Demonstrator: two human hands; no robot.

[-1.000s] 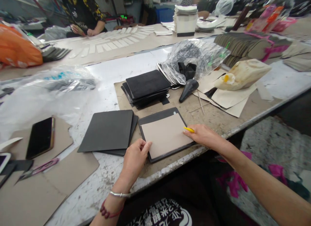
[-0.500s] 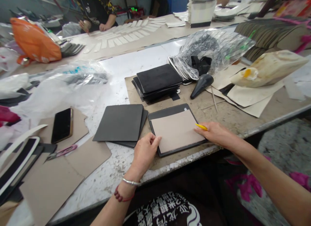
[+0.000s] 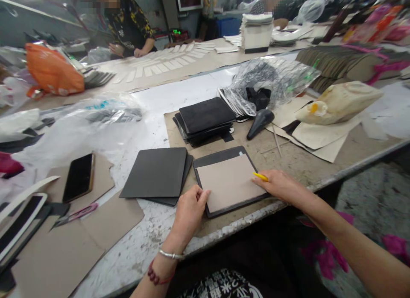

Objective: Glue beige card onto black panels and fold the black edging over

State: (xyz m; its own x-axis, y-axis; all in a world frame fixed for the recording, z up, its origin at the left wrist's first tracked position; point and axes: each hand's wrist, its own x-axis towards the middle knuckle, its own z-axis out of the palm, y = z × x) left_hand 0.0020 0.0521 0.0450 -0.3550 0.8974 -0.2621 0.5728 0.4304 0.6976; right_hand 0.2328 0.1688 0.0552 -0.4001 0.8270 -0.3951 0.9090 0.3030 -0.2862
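Note:
A beige sheet (image 3: 224,178) lies on top of a dark grey panel (image 3: 215,157), close to the table's front edge. My left hand (image 3: 191,206) grips the left edge of the beige sheet, thumb on top and fingers curled; its fingertips are partly hidden. At the right edge, my right hand (image 3: 278,184) is closed round a slim yellow pen (image 3: 260,177), its tip pointing left over the sheet. More dark grey panels (image 3: 156,172) lie stacked to the left. Behind the sheet stands a pile of black pieces (image 3: 206,114).
A phone (image 3: 78,177) and a pink-handled cutter (image 3: 80,211) lie at the left on beige offcuts. A dark cone-shaped object (image 3: 260,123), clear plastic wrap (image 3: 272,78) and a stained plastic container (image 3: 342,102) are at the right. Across the table, a person (image 3: 131,30) works by white strips.
The camera view has tilted up slightly, so the table sits lower in the picture. Both hands stay at the beige sheet, with the yellow pen still in the right.

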